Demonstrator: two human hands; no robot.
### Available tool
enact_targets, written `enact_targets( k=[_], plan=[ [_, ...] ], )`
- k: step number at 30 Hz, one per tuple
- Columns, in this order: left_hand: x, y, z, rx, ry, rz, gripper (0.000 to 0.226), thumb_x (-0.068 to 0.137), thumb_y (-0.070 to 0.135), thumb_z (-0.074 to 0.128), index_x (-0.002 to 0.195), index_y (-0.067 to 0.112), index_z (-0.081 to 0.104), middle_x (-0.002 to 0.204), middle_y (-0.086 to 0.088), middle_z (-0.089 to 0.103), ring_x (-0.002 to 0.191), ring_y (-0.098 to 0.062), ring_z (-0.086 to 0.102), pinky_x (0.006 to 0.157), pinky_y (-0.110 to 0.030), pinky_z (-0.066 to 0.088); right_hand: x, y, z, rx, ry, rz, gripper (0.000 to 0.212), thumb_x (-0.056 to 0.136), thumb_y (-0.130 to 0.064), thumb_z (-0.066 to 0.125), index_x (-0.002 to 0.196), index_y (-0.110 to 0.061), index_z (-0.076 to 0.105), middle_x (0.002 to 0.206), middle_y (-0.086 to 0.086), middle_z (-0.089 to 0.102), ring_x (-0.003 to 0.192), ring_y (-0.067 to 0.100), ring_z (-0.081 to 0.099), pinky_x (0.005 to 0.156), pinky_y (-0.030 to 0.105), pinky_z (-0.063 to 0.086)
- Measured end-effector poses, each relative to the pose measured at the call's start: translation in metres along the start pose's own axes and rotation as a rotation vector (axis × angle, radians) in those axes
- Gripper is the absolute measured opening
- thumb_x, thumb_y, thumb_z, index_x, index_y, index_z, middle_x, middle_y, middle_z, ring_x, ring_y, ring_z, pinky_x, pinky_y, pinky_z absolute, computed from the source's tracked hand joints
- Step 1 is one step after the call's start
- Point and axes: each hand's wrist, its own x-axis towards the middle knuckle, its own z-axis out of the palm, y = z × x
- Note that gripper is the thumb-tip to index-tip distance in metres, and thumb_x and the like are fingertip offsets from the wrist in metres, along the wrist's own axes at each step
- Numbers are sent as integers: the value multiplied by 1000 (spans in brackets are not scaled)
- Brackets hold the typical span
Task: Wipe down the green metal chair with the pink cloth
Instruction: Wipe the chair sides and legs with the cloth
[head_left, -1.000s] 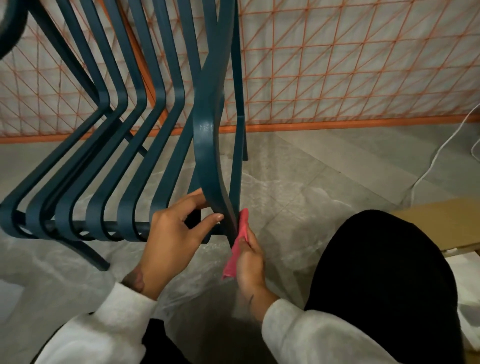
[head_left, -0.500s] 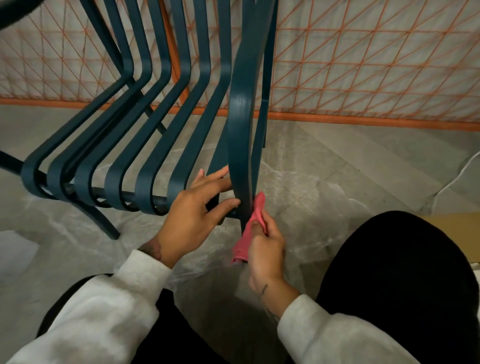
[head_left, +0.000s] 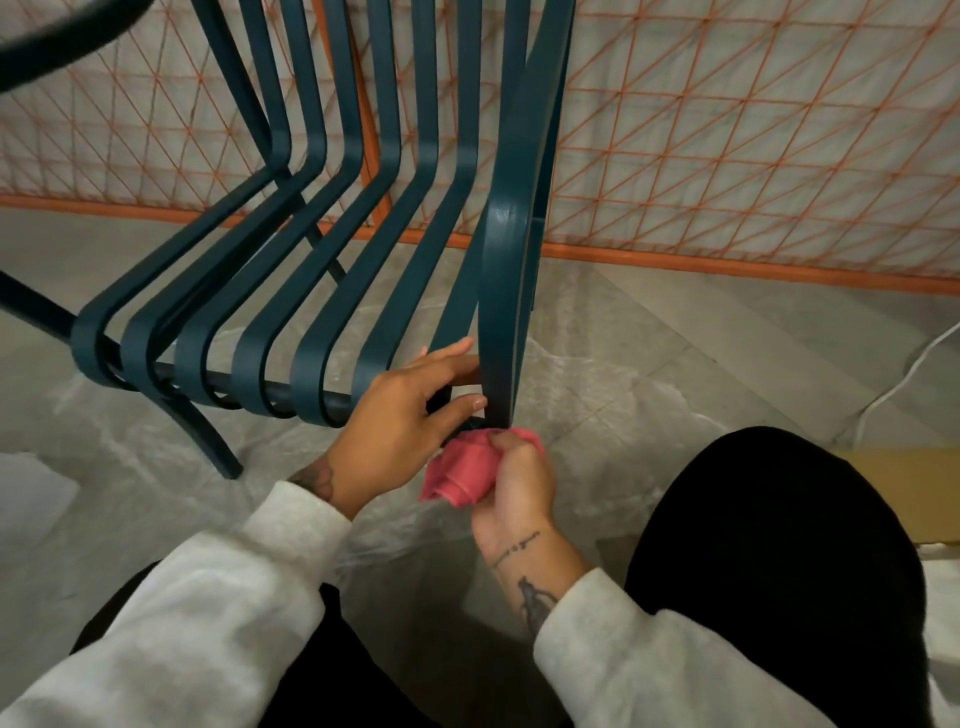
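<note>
The green metal chair (head_left: 332, 291) fills the upper left, its curved slats running from the backrest down to the front edge of the seat. My left hand (head_left: 400, 421) holds the rightmost slat near its lower end, fingers behind it and thumb in front. Just below that slat end, my right hand (head_left: 514, 483) grips the bunched pink cloth (head_left: 462, 470), pressed up against the underside of the slat's tip.
An orange wire mesh panel (head_left: 727, 135) stands behind the chair. The grey floor (head_left: 649, 364) is covered with plastic sheeting. A white cable (head_left: 909, 379) runs at the right, above a cardboard piece (head_left: 914, 493). My dark-clad knee (head_left: 779, 571) is at the lower right.
My right hand has slid the pink cloth down from the side of the rightmost slat to beneath its lower tip, bunching it. The view has shifted, moving the chair right in frame.
</note>
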Motion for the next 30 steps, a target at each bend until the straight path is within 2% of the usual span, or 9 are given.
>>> enact_targets(
  k=[4,7,9,12,15,18,21,24,30],
  plan=[
    [1,-1,0,-11,-9,-25,38,93,18,68,131,19,65,141,6,58,134,-4,48,113,-39,41,-7,6,0,-160,2,-132,15,86,-1,52,99,-8,50,87,13,67,77,28,68,65,38,57],
    [2,-3,0,7,-25,-40,39,93,24,67,132,20,63,143,5,56,133,-4,50,112,-39,42,-20,19,-16,-546,0,-388,19,84,-14,55,86,-30,44,91,6,61,79,22,62,72,49,56],
    [3,-4,0,9,-33,-42,40,93,26,67,132,19,63,143,4,57,133,-5,51,112,-40,42,-31,22,-24,-688,-69,-557,17,79,-18,57,86,-28,45,91,6,55,80,22,57,73,49,52],
    [4,-4,-1,-4,-41,-49,40,93,26,67,132,19,63,142,4,57,133,-5,50,112,-39,42,-38,22,-29,-757,-151,-789,23,78,-11,59,87,-27,44,85,5,49,73,19,50,68,37,49],
    [4,-2,-3,-33,-47,-60,39,94,25,67,132,20,64,141,5,58,133,-5,50,111,-40,43,-36,25,-36,-946,-263,-978,37,82,1,62,104,-26,49,100,-6,53,89,6,53,78,15,45],
    [4,2,-7,-48,-68,-52,37,94,19,66,131,19,64,136,8,62,133,-4,50,111,-39,43,-25,25,-34,-1091,-320,-789,60,85,4,58,130,-34,44,121,-5,51,112,9,53,95,21,45],
    [5,6,-11,-29,-84,-45,37,94,15,66,131,20,64,135,10,63,133,-2,50,111,-35,43,-13,14,-23,-1250,-331,-716,70,88,-3,58,138,-44,31,122,4,47,111,22,54,96,38,49],
    [5,4,-12,-25,-76,-52,36,94,16,66,130,19,65,138,8,60,133,0,48,111,-32,43,-8,6,-14,-1371,-364,-709,65,86,-6,56,138,-38,33,113,6,51,101,24,55,92,42,51],
    [6,1,-14,-43,-113,-35,37,92,11,69,129,16,66,131,9,65,131,-2,51,111,-35,44,-20,10,-20,-1106,-290,-632,42,84,-19,53,117,-43,49,100,-1,60,89,21,62,75,46,57]
  ],
)
